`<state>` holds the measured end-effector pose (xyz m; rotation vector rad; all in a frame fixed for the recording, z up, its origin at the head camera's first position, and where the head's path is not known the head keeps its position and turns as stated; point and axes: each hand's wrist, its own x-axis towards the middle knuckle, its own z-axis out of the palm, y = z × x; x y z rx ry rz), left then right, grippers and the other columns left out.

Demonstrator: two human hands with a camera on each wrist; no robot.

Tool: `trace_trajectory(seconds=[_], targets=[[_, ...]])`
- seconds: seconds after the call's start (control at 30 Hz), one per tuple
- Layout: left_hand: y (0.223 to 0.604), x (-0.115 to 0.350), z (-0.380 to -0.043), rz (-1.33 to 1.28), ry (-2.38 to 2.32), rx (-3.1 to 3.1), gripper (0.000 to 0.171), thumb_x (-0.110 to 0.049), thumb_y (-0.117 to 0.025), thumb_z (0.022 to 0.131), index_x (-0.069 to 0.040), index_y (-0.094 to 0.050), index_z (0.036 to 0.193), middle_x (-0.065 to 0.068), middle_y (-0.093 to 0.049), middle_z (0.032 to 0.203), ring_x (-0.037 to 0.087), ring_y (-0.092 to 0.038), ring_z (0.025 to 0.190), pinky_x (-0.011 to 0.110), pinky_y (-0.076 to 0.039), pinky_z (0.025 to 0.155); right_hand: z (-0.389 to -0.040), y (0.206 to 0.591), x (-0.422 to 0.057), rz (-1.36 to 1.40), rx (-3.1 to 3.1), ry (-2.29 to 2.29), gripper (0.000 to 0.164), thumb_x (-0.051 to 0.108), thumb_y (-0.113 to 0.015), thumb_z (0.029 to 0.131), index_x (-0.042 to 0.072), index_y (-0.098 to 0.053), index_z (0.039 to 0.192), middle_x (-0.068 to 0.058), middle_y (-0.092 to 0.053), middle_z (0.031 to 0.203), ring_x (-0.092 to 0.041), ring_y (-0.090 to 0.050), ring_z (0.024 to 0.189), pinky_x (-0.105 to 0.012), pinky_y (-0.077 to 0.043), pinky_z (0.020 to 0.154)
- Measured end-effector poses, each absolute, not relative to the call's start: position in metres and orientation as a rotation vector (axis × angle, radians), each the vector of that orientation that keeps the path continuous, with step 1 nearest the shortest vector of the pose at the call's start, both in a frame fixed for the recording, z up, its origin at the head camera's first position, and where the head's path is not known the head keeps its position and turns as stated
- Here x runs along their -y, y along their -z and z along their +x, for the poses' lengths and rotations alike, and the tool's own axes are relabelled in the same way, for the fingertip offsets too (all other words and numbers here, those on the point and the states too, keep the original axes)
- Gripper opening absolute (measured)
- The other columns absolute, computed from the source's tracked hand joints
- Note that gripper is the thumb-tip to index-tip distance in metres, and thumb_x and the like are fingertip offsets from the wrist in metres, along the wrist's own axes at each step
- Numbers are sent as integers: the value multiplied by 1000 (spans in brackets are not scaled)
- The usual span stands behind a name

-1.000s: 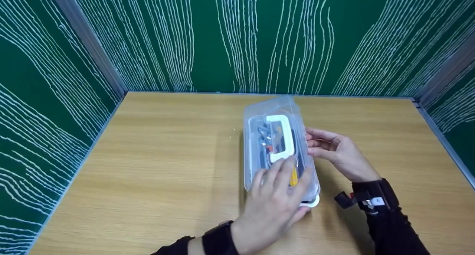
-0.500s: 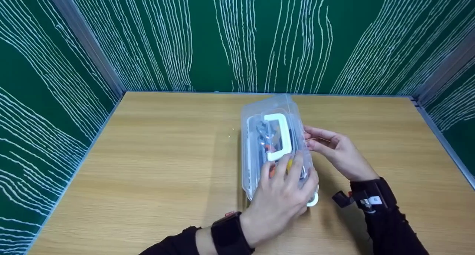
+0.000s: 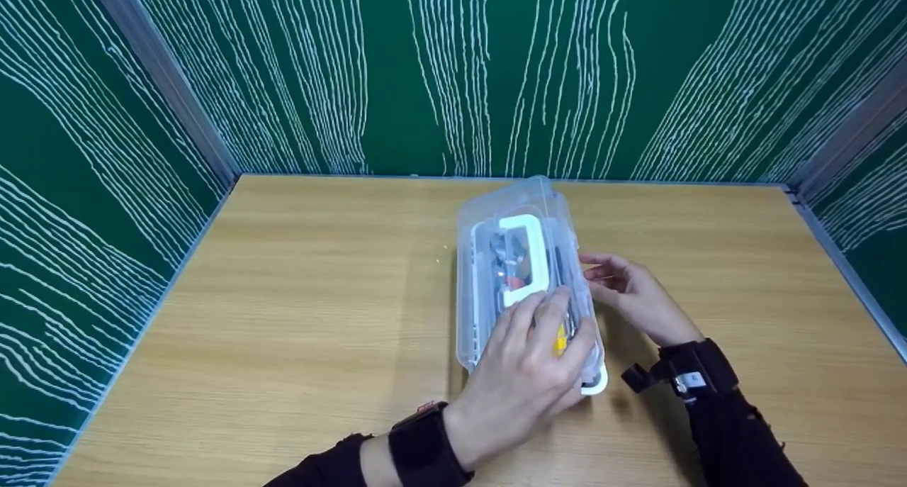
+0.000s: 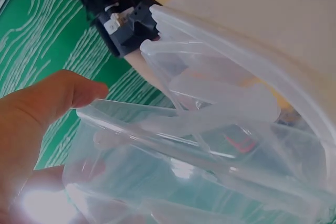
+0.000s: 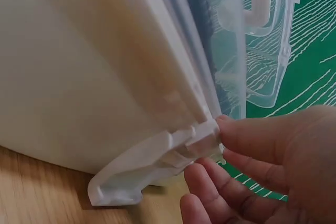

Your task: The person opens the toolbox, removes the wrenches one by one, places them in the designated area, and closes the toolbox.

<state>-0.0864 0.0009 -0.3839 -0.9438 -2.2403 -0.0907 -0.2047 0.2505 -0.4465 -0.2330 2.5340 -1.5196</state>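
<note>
A clear plastic toolbox stands lengthwise on the table, with a white handle on its see-through lid. My left hand lies over the near end and grips the lid's edge, thumb on one face and fingers on the other, as the left wrist view shows. A gap shows there between lid and box. At the right side, my right hand pinches a white latch, which sticks out from the box wall. Blurred contents show through the plastic, among them a yellow piece and a reddish piece.
The wooden table extends to both sides of the box. Green panels with white wavy lines close off the back and sides. Small pale specks lie left of the box. Black straps with wrist cameras sit on both wrists.
The box has shifted slightly left. My left hand has settled from a blurred reach over the near end into a grip on the lid. My right hand has moved slightly left with the box.
</note>
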Motion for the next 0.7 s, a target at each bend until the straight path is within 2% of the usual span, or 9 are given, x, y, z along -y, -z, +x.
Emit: trace_trajectory(seconds=[0.17, 0.43, 0.7], targets=[[383, 4, -86, -966, 123, 2258, 50, -46, -81, 89, -20, -74, 131, 16, -64, 145, 30, -62, 129, 39, -56, 109, -206, 447, -251, -180, -2486, 1529, 53, 24, -68, 106, 5, -53, 153, -19, -68, 131, -17, -68, 111, -24, -55, 96], [379, 14, -88, -930, 240, 2215, 51, -37, -85, 80, -18, -76, 127, 17, -68, 141, 31, -65, 125, 38, -59, 108, -205, 446, -250, -169, -2424, 1590, 54, 25, -69, 106, 3, -53, 153, -20, -68, 131, -16, -70, 109, -29, -61, 95], [377, 22, -87, -917, 289, 2208, 56, -37, -86, 79, -16, -74, 129, 16, -67, 141, 30, -65, 123, 34, -60, 106, -204, 445, -250, -163, -2427, 1599, 56, 26, -69, 106, 3, -52, 154, -20, -67, 132, -15, -69, 109, -31, -62, 94]])
